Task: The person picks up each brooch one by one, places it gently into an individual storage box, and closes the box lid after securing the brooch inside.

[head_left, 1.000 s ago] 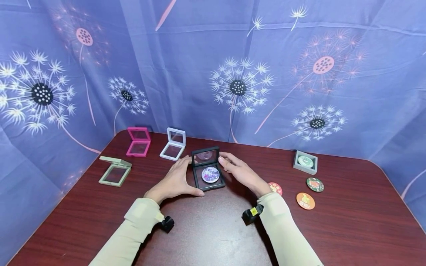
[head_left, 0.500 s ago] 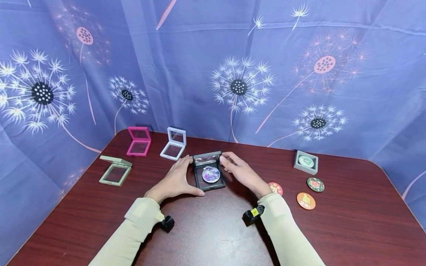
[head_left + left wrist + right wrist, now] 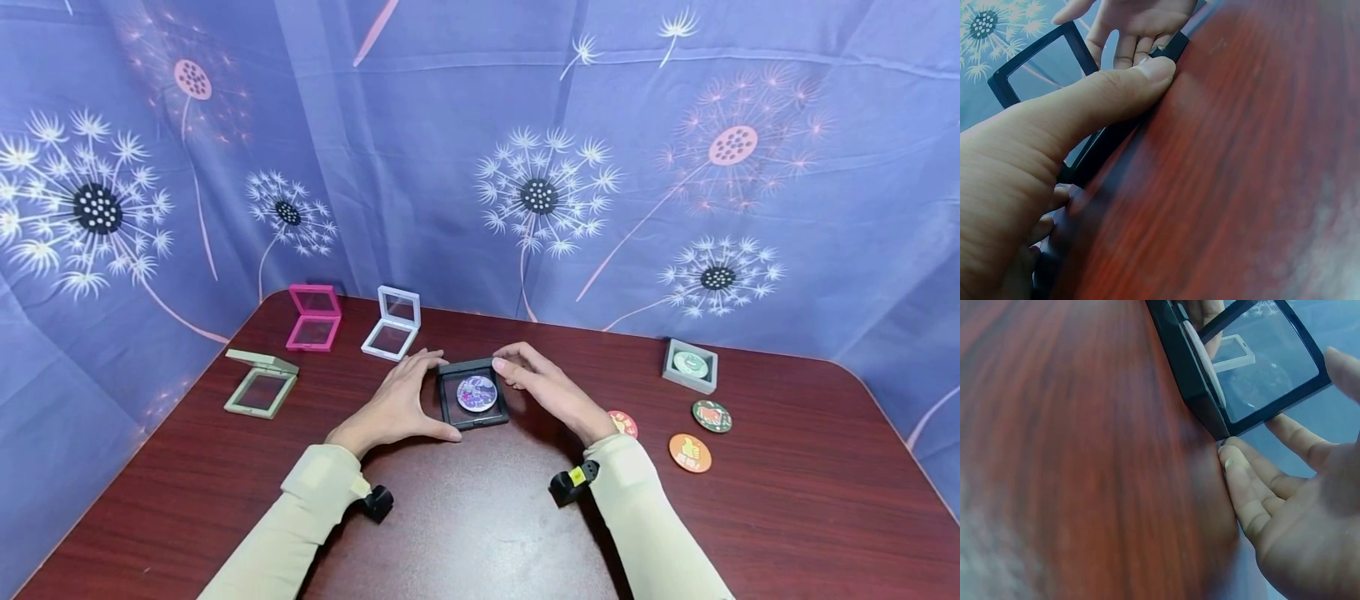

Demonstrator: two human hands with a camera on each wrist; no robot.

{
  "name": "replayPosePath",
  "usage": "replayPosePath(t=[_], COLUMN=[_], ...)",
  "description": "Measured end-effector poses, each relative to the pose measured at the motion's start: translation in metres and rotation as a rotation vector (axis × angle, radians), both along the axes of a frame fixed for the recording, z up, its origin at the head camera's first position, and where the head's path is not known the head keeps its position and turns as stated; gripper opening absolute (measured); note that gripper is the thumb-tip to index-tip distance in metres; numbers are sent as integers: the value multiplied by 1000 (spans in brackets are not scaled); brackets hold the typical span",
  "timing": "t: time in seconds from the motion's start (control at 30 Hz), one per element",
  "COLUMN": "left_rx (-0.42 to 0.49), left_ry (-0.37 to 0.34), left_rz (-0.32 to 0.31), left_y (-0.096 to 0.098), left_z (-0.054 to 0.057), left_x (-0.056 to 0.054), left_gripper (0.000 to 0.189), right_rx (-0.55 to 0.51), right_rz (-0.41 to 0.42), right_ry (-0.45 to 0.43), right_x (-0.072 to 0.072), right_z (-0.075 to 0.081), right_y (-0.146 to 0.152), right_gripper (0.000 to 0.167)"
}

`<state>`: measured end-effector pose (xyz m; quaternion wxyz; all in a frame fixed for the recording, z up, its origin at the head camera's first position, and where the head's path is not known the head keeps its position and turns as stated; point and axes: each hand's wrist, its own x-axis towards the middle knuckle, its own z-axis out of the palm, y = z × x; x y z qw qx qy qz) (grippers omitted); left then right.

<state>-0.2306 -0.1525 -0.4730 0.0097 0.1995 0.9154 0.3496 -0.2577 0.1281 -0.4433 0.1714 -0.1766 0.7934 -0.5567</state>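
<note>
A black clear-windowed display case (image 3: 484, 422) lies on the table in the middle of the head view. A round purple-and-white badge (image 3: 477, 393) rests in its base. The hinged lid (image 3: 1285, 404) stands tilted over the base, partly raised. My left hand (image 3: 397, 404) grips the base, thumb along the front edge and fingers round the left side. At the right side, my right hand (image 3: 547, 387) pinches the lid's edge between thumb and index finger; its other fingers curl low beside the hinge corner in the right wrist view.
Pink (image 3: 313, 333), white (image 3: 390, 340) and green (image 3: 258, 393) cases stand open at the left. On the right are a grey case (image 3: 701, 383) with a green badge, plus orange (image 3: 690, 452), dark green (image 3: 711, 416) and red (image 3: 623, 423) badges. A patterned curtain (image 3: 420, 167) hangs behind.
The black case's lid has swung forward and down from nearly upright, with the right hand's thumb and finger at its edge. The left hand has stayed in place.
</note>
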Motion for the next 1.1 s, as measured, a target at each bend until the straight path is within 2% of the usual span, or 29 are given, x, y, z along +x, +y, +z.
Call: replayPosePath(t=[0.4, 0.63, 0.93, 1.1], left_rx=[-20, -21, -24, -20], left_ry=[-4, -9, -15, -14], left_rz=[-7, -15, -14, -12], left_y=[1, 1, 0, 0], left_z=[-1, -1, 1, 1], left_x=[-2, -3, -2, -1], left_gripper=[114, 110, 107, 106], right_rx=[7, -13, 50, 97], right_rz=[51, 85, 119, 128], right_ry=[-19, -53, -5, 17], right_x=[-2, -3, -4, -2], right_z=[-1, -2, -4, -2], right_y=[7, 7, 8, 8], right_gripper=[53, 61, 79, 83])
